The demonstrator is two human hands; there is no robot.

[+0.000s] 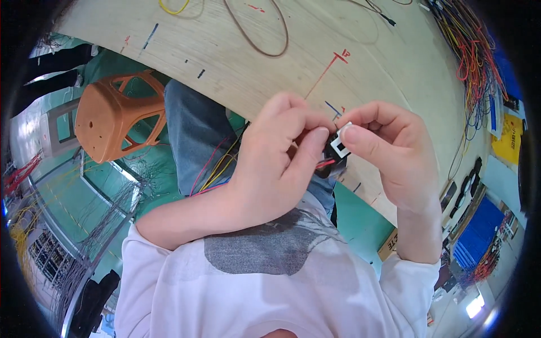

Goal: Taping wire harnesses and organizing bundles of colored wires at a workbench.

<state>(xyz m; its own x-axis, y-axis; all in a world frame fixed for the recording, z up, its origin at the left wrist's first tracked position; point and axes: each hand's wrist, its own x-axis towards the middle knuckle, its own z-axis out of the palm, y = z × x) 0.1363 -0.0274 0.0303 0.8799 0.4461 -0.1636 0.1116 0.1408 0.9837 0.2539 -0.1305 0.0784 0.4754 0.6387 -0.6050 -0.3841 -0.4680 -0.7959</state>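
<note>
My right hand [397,149] pinches a small white plastic frame-like piece [341,144] between thumb and forefinger. Close against it, my left hand [276,155] has thumb and forefinger pressed together at a small black part [336,169], beside which a short red wire [324,164] shows. My left fingers partly cover the black part, so its exact kind is unclear. Pink, yellow and blue wires [213,179] pass behind my left wrist; their far ends are hidden. Both hands are held over the table's near edge, in front of my body.
Beneath the hands is a wooden table [270,79] with red and blue marks. A brown cable loop [286,39] lies on it, and a bundle of coloured wires [470,53] sits at right. At left are an orange stool [100,121] and a metal frame [62,239] with wires.
</note>
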